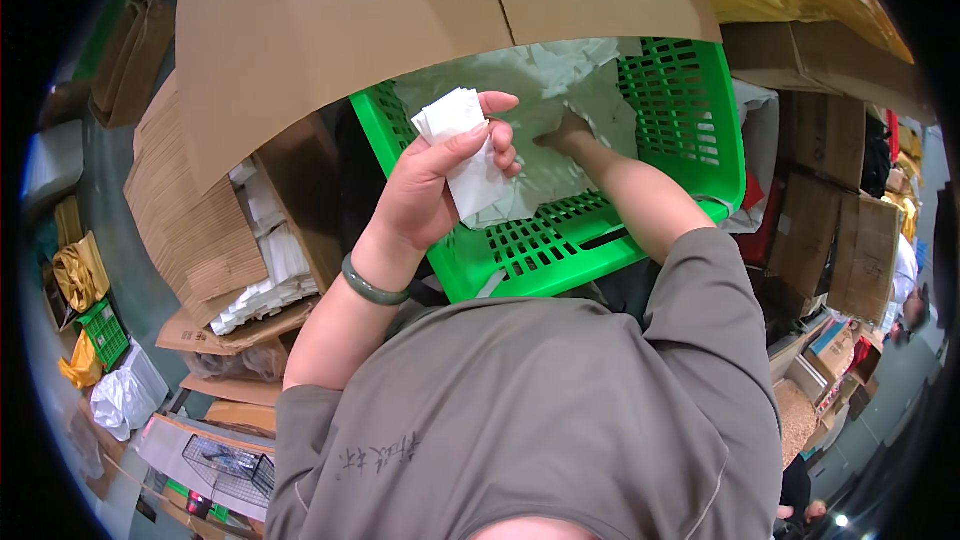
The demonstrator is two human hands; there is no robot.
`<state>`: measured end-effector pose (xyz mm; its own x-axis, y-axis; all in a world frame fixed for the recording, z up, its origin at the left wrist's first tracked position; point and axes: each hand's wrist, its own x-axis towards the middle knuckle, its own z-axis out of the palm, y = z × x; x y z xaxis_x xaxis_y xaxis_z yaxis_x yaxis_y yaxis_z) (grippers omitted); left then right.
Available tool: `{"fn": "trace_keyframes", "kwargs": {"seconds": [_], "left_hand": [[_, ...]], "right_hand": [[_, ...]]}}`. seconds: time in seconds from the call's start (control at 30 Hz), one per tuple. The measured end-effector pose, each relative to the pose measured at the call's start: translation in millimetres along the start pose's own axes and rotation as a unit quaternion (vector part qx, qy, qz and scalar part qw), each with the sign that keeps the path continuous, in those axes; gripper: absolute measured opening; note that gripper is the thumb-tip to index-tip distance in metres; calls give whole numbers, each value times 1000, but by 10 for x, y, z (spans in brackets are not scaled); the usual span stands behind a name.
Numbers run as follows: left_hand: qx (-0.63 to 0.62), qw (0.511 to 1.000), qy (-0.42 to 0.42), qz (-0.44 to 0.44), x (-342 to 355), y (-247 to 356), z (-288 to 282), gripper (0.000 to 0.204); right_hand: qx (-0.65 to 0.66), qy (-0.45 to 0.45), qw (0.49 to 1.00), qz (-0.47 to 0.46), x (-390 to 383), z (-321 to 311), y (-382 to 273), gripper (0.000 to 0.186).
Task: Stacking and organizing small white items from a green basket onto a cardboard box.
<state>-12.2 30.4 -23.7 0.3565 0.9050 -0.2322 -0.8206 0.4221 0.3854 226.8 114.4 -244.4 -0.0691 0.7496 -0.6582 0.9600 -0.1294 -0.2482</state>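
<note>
Left hand (436, 168), as I view it remotely: closed around a small stack of white paper slips (478, 182), thumb laid across the face, presumably to keep the edges aligned. The stack is held above the near left part of the green plastic crate (600, 266). Right hand (568, 134): inside the crate among loose white slips (565, 67); I cannot tell whether it grips any. A cardboard sheet (330, 30) overhangs the crate's far side, probably as a work surface.
</note>
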Motion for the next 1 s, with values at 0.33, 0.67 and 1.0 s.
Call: {"fn": "trace_keyframes", "kwargs": {"seconds": [0.33,0.67,1.0], "left_hand": [[33,999,25,-6,12,-1,-1,33],[27,999,18,12,-4,12,-18,31],[95,989,112,23,60,-49,-3,25]], "right_hand": [[162,-213,957,113,-113,-436,-142,52],[306,-202,930,-24,-625,-1261,-303,56],[514,-192,820,-163,-1196,-1648,-528,52]]}}
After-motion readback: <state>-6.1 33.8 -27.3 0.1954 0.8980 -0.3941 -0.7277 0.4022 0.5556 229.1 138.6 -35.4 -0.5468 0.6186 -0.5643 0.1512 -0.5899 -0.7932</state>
